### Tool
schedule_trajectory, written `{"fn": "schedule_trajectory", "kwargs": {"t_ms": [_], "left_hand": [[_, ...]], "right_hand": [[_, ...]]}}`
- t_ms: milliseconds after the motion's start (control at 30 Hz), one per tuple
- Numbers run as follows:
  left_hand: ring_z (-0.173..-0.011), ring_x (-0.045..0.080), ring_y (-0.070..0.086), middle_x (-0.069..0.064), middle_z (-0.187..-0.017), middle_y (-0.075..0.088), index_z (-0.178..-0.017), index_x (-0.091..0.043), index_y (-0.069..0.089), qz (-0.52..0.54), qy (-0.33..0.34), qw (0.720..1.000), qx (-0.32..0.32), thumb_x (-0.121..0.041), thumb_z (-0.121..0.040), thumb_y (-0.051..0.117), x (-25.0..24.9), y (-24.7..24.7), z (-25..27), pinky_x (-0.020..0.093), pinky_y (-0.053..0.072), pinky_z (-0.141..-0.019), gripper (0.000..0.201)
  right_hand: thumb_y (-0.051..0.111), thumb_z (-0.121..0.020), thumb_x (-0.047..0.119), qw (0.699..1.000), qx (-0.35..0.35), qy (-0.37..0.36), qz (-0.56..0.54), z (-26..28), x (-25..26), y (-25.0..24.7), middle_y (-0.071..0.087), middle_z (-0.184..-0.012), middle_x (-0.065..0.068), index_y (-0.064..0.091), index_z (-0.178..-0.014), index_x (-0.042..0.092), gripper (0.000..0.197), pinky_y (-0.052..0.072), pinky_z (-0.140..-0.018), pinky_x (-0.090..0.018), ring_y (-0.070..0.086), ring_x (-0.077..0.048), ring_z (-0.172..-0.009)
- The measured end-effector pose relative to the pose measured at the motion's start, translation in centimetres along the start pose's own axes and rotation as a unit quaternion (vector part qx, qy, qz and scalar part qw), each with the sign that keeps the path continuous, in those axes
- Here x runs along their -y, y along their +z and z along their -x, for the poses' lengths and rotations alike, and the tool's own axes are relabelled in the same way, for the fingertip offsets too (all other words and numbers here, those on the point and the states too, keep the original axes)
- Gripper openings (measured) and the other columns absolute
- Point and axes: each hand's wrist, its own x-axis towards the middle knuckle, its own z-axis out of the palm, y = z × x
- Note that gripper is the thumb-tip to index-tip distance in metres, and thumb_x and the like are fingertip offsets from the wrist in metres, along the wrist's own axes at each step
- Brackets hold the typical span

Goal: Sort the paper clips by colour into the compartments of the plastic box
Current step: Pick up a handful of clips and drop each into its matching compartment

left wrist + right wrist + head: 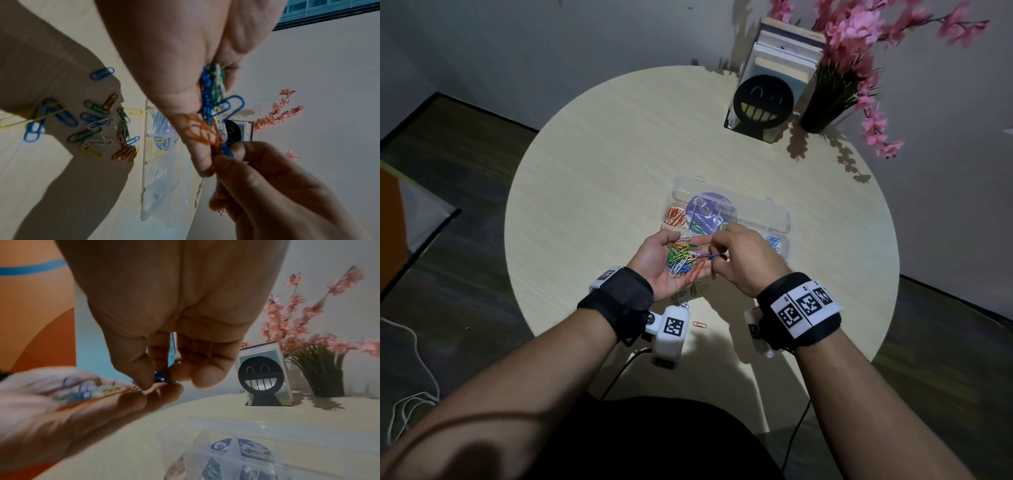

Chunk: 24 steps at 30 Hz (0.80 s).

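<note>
The left hand (664, 263) is lying palm up above the surface (592, 164), just short of the box (777, 219), and is serving as a tray: a mixed heap of clips (681, 260), green, yellow, orange, white and blue, is resting on the palm with the fingers only slightly cupped. Judging by this, the heap is being kept close to the box so that each pick is a short trip. That grip is loose and flat, carrying rather than clenching.

Below the palm, more loose clips (98, 123) are lying on the surface at the near side of the box, still unsorted.

The right hand (743, 260) is hovering at the left fingertips, its thumb and forefinger pinching a blue clip (711, 256) at the edge of the heap; the other fingers are curled in. In the left wrist view this blue clip looks to be snagged with an orange one, so it may need working free. The right grip is narrowed to a fine pinch, grasping the blue clip alone.

The box is sitting open beyond both hands, lid laid back. Orange clips (676, 217) are lying in the left compartment, green next to them, blue at the far right, where the pinched clip likely belongs.
</note>
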Motion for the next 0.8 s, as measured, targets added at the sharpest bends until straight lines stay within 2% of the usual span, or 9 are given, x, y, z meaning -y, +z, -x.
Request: {"fn": "schedule_trajectory", "kwargs": {"t_ms": [67,167,233,267,333,367,467,633,800], "left_hand": [[-0.090,0.042,0.068,0.032,-0.107,0.064,-0.093,0.010,0.070,-0.003,0.000,1.000,0.005,-0.027,-0.095,0.028,0.1,-0.2,-0.4,0.053,0.052,-0.081,0.056],[-0.098,0.046,0.064,0.032,-0.114,0.062,-0.092,0.011,0.071,0.002,-0.004,1.000,0.014,-0.027,-0.094,0.029,0.2,-0.5,-0.8,0.056,0.045,-0.090,0.057],[-0.100,0.047,0.063,0.032,-0.113,0.062,-0.091,0.011,0.071,0.002,-0.007,1.000,0.018,-0.027,-0.093,0.030,0.2,-0.5,-1.0,0.057,0.044,-0.092,0.056],[-0.100,0.047,0.063,0.032,-0.113,0.063,-0.091,0.011,0.071,0.001,-0.008,1.000,0.019,-0.027,-0.093,0.030,0.3,-0.5,-1.0,0.057,0.043,-0.092,0.055],[-0.100,0.046,0.063,0.031,-0.113,0.063,-0.091,0.010,0.071,0.002,-0.009,1.000,0.021,-0.027,-0.092,0.031,0.3,-0.5,-1.1,0.057,0.043,-0.093,0.054],[-0.100,0.046,0.063,0.031,-0.113,0.063,-0.091,0.010,0.071,0.004,-0.008,1.000,0.022,-0.026,-0.092,0.031,0.3,-0.5,-1.1,0.057,0.043,-0.093,0.054],[-0.100,0.047,0.063,0.032,-0.113,0.063,-0.091,0.011,0.071,0.012,-0.004,1.000,0.022,-0.026,-0.092,0.031,0.2,-0.5,-1.0,0.057,0.043,-0.092,0.055],[-0.095,0.046,0.065,0.031,-0.112,0.063,-0.093,0.011,0.071,0.018,-0.002,1.000,0.025,-0.026,-0.091,0.032,-0.2,-0.4,-0.9,0.055,0.047,-0.086,0.053],[-0.097,0.045,0.065,0.031,-0.114,0.062,-0.093,0.011,0.070,0.017,0.007,0.999,0.031,-0.023,-0.079,0.041,-0.3,-0.2,-0.7,0.055,0.047,-0.087,0.046]], "right_hand": [[0.060,-0.075,0.009,0.998,-0.027,0.015,-0.047,0.2,-0.9,-0.5,0.052,-0.071,0.002,0.054,-0.071,0.015,0.010,0.042,-0.065,-0.031,0.049,-0.019,-0.070],[0.063,-0.076,0.009,0.985,-0.092,0.080,-0.125,0.5,-2.9,-1.4,0.052,-0.061,0.010,0.054,-0.070,0.019,0.015,0.037,-0.058,-0.013,0.048,-0.010,-0.059],[0.065,-0.075,0.008,0.974,-0.125,0.117,-0.146,0.4,-4.5,-1.9,0.052,-0.060,0.011,0.056,-0.070,0.019,0.015,0.035,-0.055,-0.009,0.047,-0.005,-0.056],[0.065,-0.075,0.009,0.968,-0.136,0.138,-0.158,0.3,-5.4,-2.0,0.052,-0.060,0.009,0.056,-0.069,0.020,0.016,0.035,-0.056,-0.011,0.047,-0.007,-0.056],[0.066,-0.075,0.009,0.954,-0.151,0.189,-0.177,0.0,-7.1,-2.0,0.054,-0.060,0.003,0.055,-0.065,0.022,0.020,0.040,-0.059,-0.024,0.051,-0.015,-0.056],[0.066,-0.075,0.010,0.948,-0.153,0.218,-0.173,-0.2,-8.0,-1.8,0.056,-0.062,0.001,0.056,-0.065,0.022,0.019,0.042,-0.060,-0.026,0.054,-0.019,-0.058],[0.065,-0.074,0.011,0.935,-0.150,0.289,-0.142,-0.8,-10.1,-1.4,0.064,-0.072,-0.007,0.060,-0.067,0.017,0.010,0.050,-0.069,-0.032,0.063,-0.029,-0.073],[0.062,-0.081,0.016,0.930,-0.136,0.326,-0.103,-1.7,-12.0,-0.7,0.072,-0.083,-0.012,0.069,-0.076,0.008,0.012,0.054,-0.076,-0.035,0.065,-0.031,-0.084],[0.062,-0.083,0.013,0.917,-0.148,0.352,-0.116,-2.0,-12.9,-0.9,0.071,-0.092,-0.011,0.071,-0.085,0.015,0.009,0.055,-0.081,-0.034,0.067,-0.031,-0.087]]}}
